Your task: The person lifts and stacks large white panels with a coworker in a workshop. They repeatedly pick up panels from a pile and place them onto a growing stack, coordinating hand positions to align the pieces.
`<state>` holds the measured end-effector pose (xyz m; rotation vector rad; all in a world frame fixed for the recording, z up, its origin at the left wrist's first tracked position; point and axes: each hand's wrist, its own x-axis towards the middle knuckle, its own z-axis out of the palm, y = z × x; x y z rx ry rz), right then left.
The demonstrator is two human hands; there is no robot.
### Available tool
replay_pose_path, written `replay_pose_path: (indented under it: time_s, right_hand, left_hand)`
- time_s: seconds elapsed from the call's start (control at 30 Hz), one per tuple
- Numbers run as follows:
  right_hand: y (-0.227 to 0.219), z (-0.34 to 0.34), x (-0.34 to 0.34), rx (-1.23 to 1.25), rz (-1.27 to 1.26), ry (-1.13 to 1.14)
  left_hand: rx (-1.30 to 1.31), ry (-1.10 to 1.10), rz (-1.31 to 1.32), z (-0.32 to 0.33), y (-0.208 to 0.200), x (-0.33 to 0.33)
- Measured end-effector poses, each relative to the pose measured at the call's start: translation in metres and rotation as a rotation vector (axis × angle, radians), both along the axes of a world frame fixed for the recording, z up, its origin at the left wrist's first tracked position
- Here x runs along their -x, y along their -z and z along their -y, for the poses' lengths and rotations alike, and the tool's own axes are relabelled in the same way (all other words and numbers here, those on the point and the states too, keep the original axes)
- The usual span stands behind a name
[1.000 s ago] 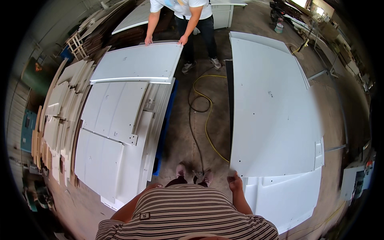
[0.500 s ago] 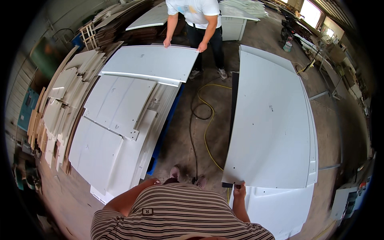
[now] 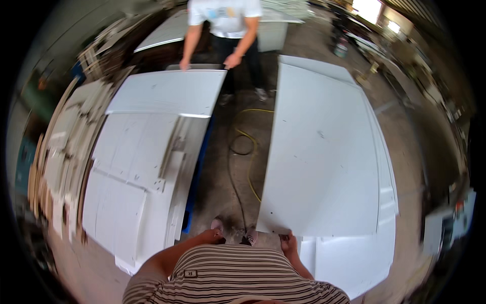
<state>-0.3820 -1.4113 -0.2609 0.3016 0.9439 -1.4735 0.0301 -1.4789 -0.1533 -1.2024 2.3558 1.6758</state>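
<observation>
A large white flat panel (image 3: 324, 147) with small holes lies on the stack to my right. Its near edge is pinched at the left corner by my right hand (image 3: 289, 243), fingers curled over the rim. My left hand (image 3: 212, 236) hangs in front of my body above my shoes, away from any panel; blur hides how its fingers are set. Across from me at the far left, a co-worker (image 3: 223, 30) grips the far edge of another white panel (image 3: 164, 92) on the left stack with both hands.
More white panels (image 3: 114, 207) overlap on the left stack over a blue support (image 3: 188, 213). Between the stacks, a yellow hose (image 3: 249, 172) and a dark cable (image 3: 230, 175) lie on the floor. Narrow white boards (image 3: 63, 147) are piled far left.
The large panel has slid left over its stack, with my right hand on its corner. My left hand has come forward and right. The co-worker's panel has moved slightly nearer me.
</observation>
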Motion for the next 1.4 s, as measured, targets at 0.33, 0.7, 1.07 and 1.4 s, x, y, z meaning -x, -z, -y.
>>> replay_pose_path:
  time_s: [0.33,0.7,1.07,1.4]
  right_hand:
    - [-0.091,0.016,-0.047,-0.169,0.091,0.162]
    - [-0.058,0.006,0.026,0.003,0.197,0.258]
    - [-0.022,-0.097,0.253,-0.366,-0.293,0.567]
    - [-0.019,-0.083,0.108,-0.104,0.216,0.113]
  left_hand:
    - [-1.082,-0.761,-0.315,0.019,-0.027,0.101]
    - [-0.995,-1.426,-0.631,0.04,0.01,0.077]
    - [-0.786,-1.41,-0.529,0.014,-0.05,0.036]
    - [-0.623,-1.864,-0.922,-0.007,-0.088,-0.063]
